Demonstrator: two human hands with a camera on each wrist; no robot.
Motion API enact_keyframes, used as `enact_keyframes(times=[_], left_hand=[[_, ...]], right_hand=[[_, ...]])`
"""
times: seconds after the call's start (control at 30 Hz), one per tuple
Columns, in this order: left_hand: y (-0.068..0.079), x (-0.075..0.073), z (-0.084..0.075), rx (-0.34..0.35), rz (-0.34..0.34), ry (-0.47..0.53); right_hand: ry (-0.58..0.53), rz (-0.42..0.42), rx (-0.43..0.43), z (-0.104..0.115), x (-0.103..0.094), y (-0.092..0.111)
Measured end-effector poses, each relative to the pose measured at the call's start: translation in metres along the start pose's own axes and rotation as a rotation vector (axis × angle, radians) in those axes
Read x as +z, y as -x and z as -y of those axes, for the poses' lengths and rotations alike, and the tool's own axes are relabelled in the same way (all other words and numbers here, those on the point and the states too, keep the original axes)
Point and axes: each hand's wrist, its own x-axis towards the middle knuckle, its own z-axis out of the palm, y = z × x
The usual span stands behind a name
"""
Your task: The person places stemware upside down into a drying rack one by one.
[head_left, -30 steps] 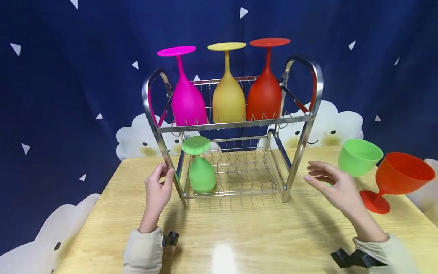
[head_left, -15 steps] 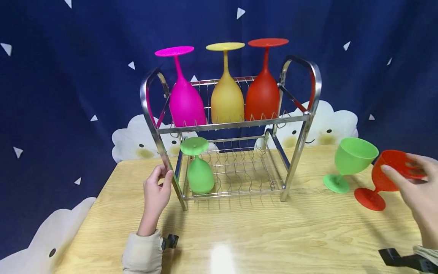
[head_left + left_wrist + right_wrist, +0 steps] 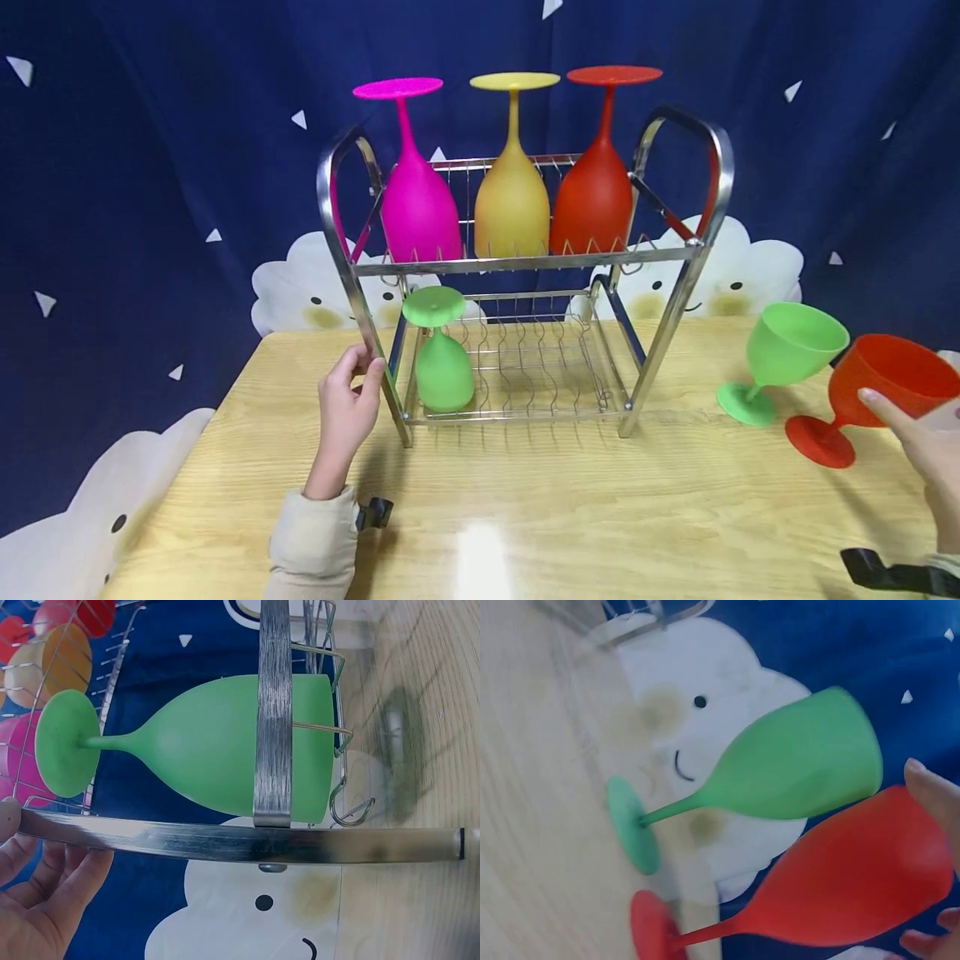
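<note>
My left hand (image 3: 348, 408) grips the left post (image 3: 187, 841) of a two-tier metal dish rack (image 3: 517, 266), thumb on one side and fingers on the other. An upside-down green wine glass (image 3: 444, 373) sits on the lower tier close by. At the far right, my right hand (image 3: 936, 468) is around the bowl of a red wine glass (image 3: 870, 392), which stands upright on the table. In the right wrist view, its thumb is by the bowl's upper edge while the fingers lie below, with a gap showing. Another green wine glass (image 3: 802, 765) stands beside the red one.
The upper tier holds upside-down magenta (image 3: 420, 212), yellow (image 3: 512, 208) and red (image 3: 594, 204) wine glasses. The rack stands on a wooden table (image 3: 600, 517). A dark blue curtain (image 3: 150, 208) with white cloud faces hangs behind.
My right hand has moved right, from beside the rack, past the green wine glass to the red one. My left hand stays on the rack's post. The head view has shifted slightly.
</note>
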Motion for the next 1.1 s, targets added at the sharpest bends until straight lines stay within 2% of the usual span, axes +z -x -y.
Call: enact_keyframes(times=[0.17, 0.2, 0.37, 0.43, 0.5, 0.67, 0.8, 0.9, 0.97, 1.03, 1.1], left_hand=[[0.001, -0.001, -0.001, -0.011, 0.010, -0.002], [0.000, -0.002, -0.002, -0.011, 0.005, -0.005], [0.000, -0.007, -0.024, -0.005, -0.014, -0.040], [0.003, -0.007, -0.025, -0.013, -0.006, -0.041], [0.005, -0.005, -0.017, -0.022, 0.005, -0.026], [0.007, -0.001, 0.000, -0.017, 0.001, -0.006], [0.013, -0.003, 0.002, -0.023, 0.002, -0.013], [0.019, -0.005, 0.002, -0.034, -0.011, -0.030], [0.022, -0.006, 0.002, -0.034, -0.021, -0.035], [0.023, -0.006, 0.001, -0.033, -0.022, -0.037], [0.023, -0.006, 0.001, -0.033, -0.021, -0.043]], right_hand=[[0.001, -0.037, 0.160, 0.013, 0.011, 0.012], [-0.007, -0.027, 0.221, 0.019, 0.014, 0.014], [-0.020, -0.030, 0.364, 0.055, 0.028, 0.033], [0.009, -0.046, 0.372, 0.064, 0.029, 0.042], [-0.001, -0.066, 0.384, 0.077, 0.029, 0.047], [0.010, -0.074, 0.358, 0.080, 0.026, 0.048], [0.044, -0.070, 0.384, 0.081, 0.024, 0.057], [0.038, -0.051, 0.450, 0.093, 0.024, 0.069], [0.048, -0.033, 0.462, 0.099, 0.024, 0.076], [0.021, -0.026, 0.478, 0.106, 0.023, 0.080], [-0.079, -0.028, 0.444, 0.105, 0.022, 0.081]])
